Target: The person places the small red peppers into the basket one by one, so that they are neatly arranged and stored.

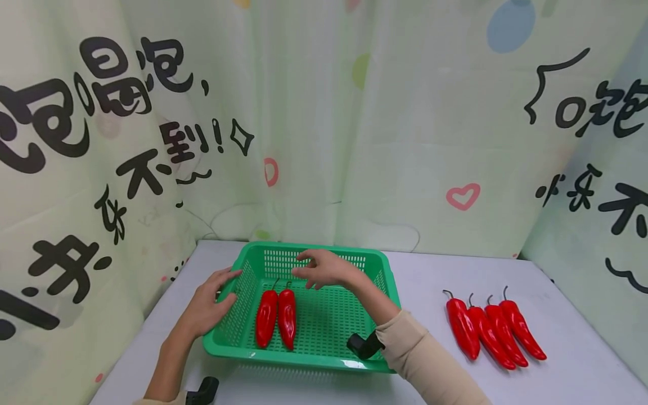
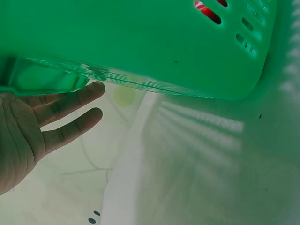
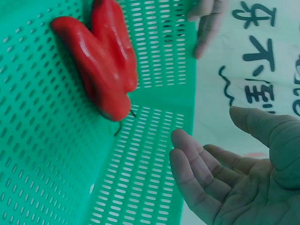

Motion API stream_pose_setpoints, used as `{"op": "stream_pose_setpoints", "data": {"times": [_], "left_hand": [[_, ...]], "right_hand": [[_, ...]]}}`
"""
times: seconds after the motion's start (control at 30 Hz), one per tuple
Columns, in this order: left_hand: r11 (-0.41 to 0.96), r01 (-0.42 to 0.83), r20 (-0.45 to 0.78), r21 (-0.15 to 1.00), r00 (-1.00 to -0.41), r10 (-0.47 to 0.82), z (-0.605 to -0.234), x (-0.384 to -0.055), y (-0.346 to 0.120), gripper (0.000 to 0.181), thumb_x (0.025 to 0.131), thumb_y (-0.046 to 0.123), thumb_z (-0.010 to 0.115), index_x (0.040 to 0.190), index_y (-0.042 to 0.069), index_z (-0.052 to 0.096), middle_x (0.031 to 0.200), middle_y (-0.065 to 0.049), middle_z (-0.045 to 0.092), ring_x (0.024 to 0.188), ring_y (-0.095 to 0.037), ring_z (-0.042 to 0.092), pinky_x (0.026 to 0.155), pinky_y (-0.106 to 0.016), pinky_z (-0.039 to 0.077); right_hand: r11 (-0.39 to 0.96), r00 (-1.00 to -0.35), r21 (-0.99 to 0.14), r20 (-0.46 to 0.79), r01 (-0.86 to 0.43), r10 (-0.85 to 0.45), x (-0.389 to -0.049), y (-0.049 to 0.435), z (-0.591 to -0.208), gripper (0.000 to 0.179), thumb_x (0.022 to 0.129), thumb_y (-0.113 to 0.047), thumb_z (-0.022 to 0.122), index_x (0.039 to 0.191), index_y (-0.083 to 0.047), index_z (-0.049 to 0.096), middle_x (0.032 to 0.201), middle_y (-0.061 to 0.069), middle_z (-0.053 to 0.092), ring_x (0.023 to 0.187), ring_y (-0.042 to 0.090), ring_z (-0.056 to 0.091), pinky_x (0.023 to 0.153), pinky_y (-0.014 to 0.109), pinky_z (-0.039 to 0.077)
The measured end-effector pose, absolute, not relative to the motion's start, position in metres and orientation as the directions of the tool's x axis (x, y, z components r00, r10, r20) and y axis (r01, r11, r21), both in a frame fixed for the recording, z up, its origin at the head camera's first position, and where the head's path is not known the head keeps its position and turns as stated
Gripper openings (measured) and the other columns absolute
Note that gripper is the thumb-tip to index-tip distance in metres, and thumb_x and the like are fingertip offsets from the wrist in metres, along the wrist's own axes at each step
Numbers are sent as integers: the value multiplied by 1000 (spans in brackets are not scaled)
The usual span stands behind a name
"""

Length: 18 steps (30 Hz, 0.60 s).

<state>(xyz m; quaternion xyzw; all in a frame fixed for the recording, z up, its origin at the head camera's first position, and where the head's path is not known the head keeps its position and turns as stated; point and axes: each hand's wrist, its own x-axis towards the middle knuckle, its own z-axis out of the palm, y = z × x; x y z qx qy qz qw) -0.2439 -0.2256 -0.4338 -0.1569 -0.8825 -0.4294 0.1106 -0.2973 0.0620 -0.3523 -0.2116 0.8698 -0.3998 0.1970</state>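
Two red chili peppers (image 1: 277, 318) lie side by side in the left half of a green plastic basket (image 1: 324, 364), stems toward the back. My left hand (image 1: 210, 301) rests at the basket's left rim; in the left wrist view its fingers (image 2: 70, 124) stretch out along the outer wall. Over the back part of the basket hovers my right hand (image 1: 326, 268), fingers loosely bent, nothing in it. The right wrist view shows that hand (image 3: 239, 173) with an empty palm, beyond the stem ends of the peppers (image 3: 96, 65).
On the white table (image 1: 430, 382) to the right of the basket, several more red chili peppers (image 1: 493, 332) lie in a slanted row. A pale curtain (image 1: 395, 140) with black lettering and coloured shapes hangs behind and along both sides.
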Motion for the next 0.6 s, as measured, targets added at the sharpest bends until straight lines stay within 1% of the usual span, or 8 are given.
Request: {"op": "stream_pose_setpoints", "data": {"times": [0.13, 0.2, 0.33, 0.6], "left_hand": [[583, 378, 336, 719, -924, 184, -435, -244, -226, 47, 94, -2, 57, 142, -6, 55, 148, -33, 47, 120, -45, 58, 92, -56, 53], [582, 377, 334, 720, -924, 185, -435, -244, -226, 47, 95, -2, 57, 142, -6, 55, 148, -33, 46, 120, -45, 58, 92, -56, 53], [582, 374, 331, 722, -926, 184, -435, -244, -226, 47, 95, -2, 57, 142, -6, 55, 149, -32, 46, 121, -45, 58, 92, -56, 54], [584, 364, 321, 725, -930, 180, -434, -243, -226, 48, 95, 0, 57, 143, -5, 54, 150, -32, 45, 122, -45, 57, 93, -56, 53]], "right_hand": [[571, -844, -797, -160, -196, -512, -293, 68, -345, 54, 102, -29, 62, 147, -1, 50, 124, 20, 68, 88, 23, 72, 83, 41, 59], [562, -848, -803, -149, -197, -509, -291, 72, -341, 53, 103, -29, 61, 147, -2, 50, 124, 19, 67, 87, 20, 72, 82, 40, 59], [543, -856, -815, -122, -202, -503, -287, 80, -336, 51, 103, -28, 61, 147, -3, 50, 121, 15, 68, 88, 19, 72, 81, 37, 59], [502, -853, -834, -75, -231, -517, -280, 95, -333, 54, 103, -28, 61, 148, -1, 48, 122, 17, 68, 91, 20, 72, 83, 39, 59]]}}
